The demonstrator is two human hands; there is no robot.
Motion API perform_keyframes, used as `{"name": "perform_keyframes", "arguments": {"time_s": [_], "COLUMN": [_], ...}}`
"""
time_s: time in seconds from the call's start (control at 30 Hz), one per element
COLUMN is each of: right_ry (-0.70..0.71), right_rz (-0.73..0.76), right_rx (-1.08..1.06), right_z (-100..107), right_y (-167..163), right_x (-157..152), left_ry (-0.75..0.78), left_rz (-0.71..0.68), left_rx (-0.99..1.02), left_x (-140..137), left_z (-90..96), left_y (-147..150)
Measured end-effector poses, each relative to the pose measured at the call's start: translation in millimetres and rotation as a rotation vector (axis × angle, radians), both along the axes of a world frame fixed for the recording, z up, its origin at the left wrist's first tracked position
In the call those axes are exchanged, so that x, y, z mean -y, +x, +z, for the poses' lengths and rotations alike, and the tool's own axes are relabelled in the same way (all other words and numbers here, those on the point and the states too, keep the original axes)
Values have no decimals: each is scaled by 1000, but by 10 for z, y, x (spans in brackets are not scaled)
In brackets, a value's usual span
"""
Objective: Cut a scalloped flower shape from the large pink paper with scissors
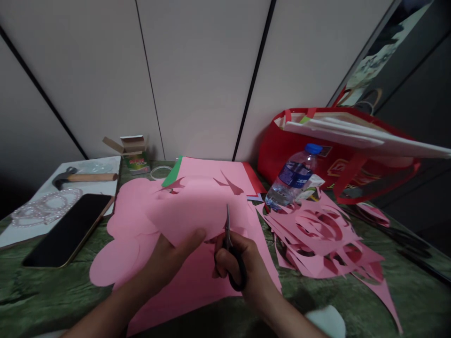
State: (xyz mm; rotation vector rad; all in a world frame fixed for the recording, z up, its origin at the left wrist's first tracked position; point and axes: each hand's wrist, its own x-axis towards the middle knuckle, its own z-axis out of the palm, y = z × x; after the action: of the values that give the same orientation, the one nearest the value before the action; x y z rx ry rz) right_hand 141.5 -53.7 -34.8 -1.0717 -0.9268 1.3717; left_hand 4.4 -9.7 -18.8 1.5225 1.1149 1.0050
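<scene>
My left hand (176, 256) pinches a pink sheet of paper (193, 206) from below, its thumb lying on top near the lower edge. In my right hand (243, 263) is a pair of black-handled scissors (228, 220), my fingers through the loops and the blades pointing away from me at the paper's right part. Cut slits and curled points stand up along the sheet's far edge. Under both hands lie larger pink sheets (197, 286). Rounded pink cut-outs (114, 260) are spread to the left of them.
Pink scraps (317, 234) heap at the right beside a water bottle (294, 176) and a red bag (282, 145). On the left are a phone (70, 230), a hammer (88, 177), beads (45, 206) and an opened small box (136, 159). A wall (200, 84) closes off the back.
</scene>
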Motion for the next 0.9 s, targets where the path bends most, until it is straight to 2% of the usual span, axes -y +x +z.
{"name": "perform_keyframes", "arguments": {"time_s": [0.27,0.53,0.9], "right_ry": [-42,78,85], "right_rz": [40,37,88], "right_rx": [33,101,92], "right_z": [-28,-26,-58], "right_y": [-28,80,106], "right_x": [8,-38,-18], "left_ry": [-81,-88,-97], "left_rz": [193,111,83], "left_rx": [-202,-227,-170], "left_x": [54,51,24], "left_z": [43,78,60], "left_y": [-6,-45,-53]}}
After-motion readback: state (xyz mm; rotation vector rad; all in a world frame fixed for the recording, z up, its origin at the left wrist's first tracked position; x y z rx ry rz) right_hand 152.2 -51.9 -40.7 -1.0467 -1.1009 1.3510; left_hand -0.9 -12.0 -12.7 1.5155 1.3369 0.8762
